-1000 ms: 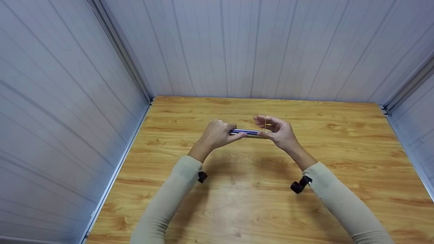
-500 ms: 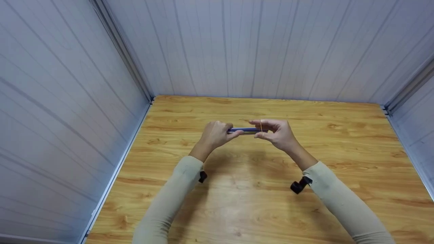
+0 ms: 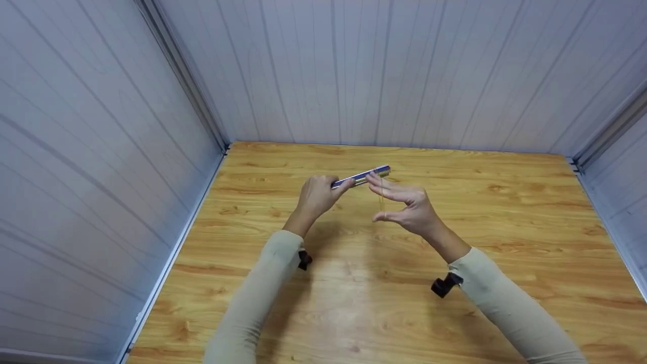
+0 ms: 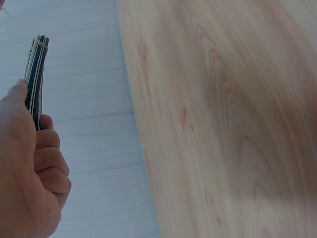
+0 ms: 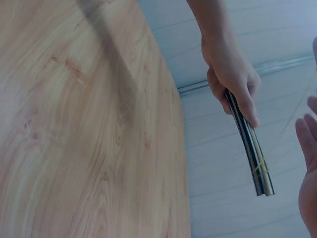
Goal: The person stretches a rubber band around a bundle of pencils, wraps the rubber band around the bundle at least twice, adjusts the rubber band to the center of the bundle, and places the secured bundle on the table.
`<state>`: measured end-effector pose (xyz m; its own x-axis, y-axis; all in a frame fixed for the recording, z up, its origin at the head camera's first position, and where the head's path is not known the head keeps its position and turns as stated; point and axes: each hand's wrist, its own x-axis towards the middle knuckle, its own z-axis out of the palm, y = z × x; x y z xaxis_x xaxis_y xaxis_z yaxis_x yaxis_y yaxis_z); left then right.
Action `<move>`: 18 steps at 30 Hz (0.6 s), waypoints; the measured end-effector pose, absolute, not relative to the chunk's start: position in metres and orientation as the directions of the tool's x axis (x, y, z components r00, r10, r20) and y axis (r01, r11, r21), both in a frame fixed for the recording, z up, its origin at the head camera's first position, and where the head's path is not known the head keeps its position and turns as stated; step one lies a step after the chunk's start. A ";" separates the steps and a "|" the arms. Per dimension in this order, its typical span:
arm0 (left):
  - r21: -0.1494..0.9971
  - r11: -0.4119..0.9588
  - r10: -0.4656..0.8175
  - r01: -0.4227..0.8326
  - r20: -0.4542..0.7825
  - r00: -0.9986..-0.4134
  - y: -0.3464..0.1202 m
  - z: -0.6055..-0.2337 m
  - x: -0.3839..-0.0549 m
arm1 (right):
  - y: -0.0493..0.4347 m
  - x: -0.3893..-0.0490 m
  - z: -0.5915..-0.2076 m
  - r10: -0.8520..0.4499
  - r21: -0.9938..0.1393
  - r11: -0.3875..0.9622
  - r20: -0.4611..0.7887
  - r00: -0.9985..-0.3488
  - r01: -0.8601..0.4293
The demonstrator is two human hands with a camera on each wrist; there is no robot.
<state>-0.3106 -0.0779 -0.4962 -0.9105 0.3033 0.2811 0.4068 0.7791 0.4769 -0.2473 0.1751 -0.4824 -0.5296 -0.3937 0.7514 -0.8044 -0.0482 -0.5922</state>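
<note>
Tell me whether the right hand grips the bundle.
No, the left hand grips the bundle, while the right hand stretches a thin band.

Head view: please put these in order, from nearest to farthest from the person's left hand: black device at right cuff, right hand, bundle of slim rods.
1. Bundle of slim rods: gripped in the left hand.
2. Right hand: opposite, to the right.
3. Black device: at the right sleeve, farther right and lower in the picture.
</note>
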 end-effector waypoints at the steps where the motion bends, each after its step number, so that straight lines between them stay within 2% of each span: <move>1: 0.520 0.765 0.277 0.382 0.270 -0.922 -0.076 -0.496 -0.311 | 0.174 -0.247 -0.483 -0.391 -0.558 -0.028 0.770 -0.505 -0.829; 5: 0.642 0.702 0.193 0.308 0.245 -0.950 -0.068 -0.496 -0.312 | 0.171 -0.246 -0.488 -0.381 -0.473 0.021 0.811 -0.444 -0.881; 11: 0.818 0.551 0.070 0.167 0.154 -0.986 -0.062 -0.494 -0.309 | 0.169 -0.241 -0.494 -0.341 -0.489 0.058 0.809 -0.478 -0.870; 14: 0.865 0.481 0.006 0.141 0.158 -0.987 -0.060 -0.493 -0.306 | 0.168 -0.238 -0.494 -0.292 -0.582 0.025 0.773 -0.563 -0.813; 18: 0.877 0.446 -0.053 0.178 0.224 -0.973 -0.057 -0.490 -0.302 | 0.169 -0.236 -0.488 -0.178 -0.769 -0.103 0.638 -0.749 -0.631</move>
